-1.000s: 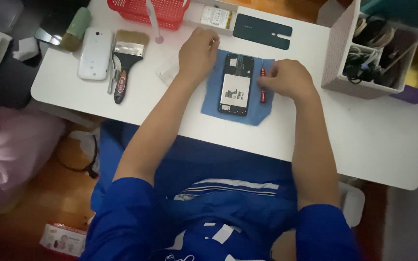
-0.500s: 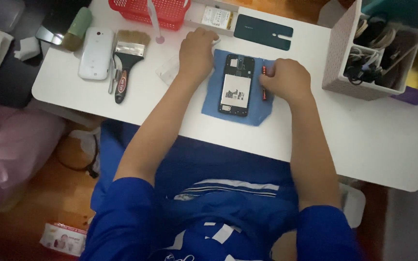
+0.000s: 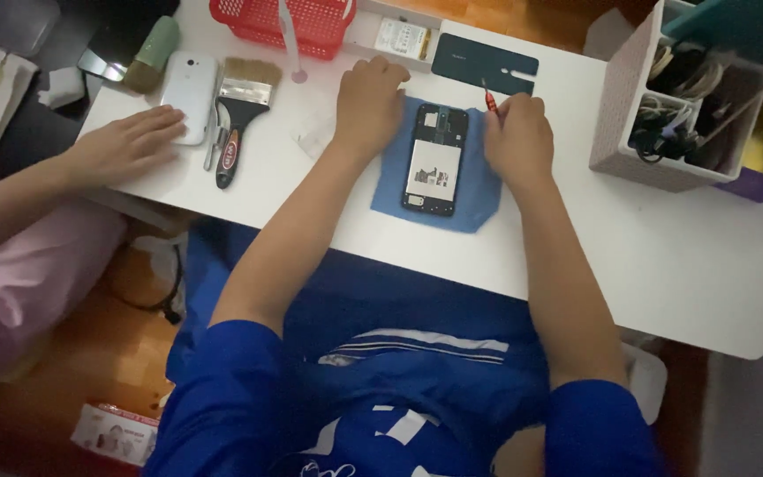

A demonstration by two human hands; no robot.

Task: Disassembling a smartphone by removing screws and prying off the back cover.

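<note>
An opened phone [image 3: 437, 160], its back removed and a pale rectangular battery showing in the middle, lies lengthwise on a blue cloth [image 3: 472, 196] near the centre of the white table [image 3: 664, 256]. The left hand [image 3: 369, 102] rests with curled fingers on the far left corner of the cloth, just beside the phone's top edge; whether it presses the phone itself cannot be told. The right hand [image 3: 517, 139] is closed, fingers pinched around a small red-handled screwdriver [image 3: 490, 99], whose handle sticks up at the far right corner of the phone; its tip is hidden. Just beyond the cloth lies the dark teal back cover [image 3: 484, 63], a flat rounded rectangle, and left of it a small white rectangular pack with a pale printed label [image 3: 396, 39]. A red plastic basket [image 3: 267, 19] stands at the far edge. To the left on the table lie a paintbrush [image 3: 239, 113] with a black and red handle and a white phone shell [image 3: 190, 97]; another person's hand [image 3: 125, 146], fingers spread, rests flat touching that shell. At the far right a white perforated box [image 3: 626, 106] holds tangled cables. On the floor at the near left lies a small printed carton [image 3: 118, 433], white with pink and red patches.
</note>
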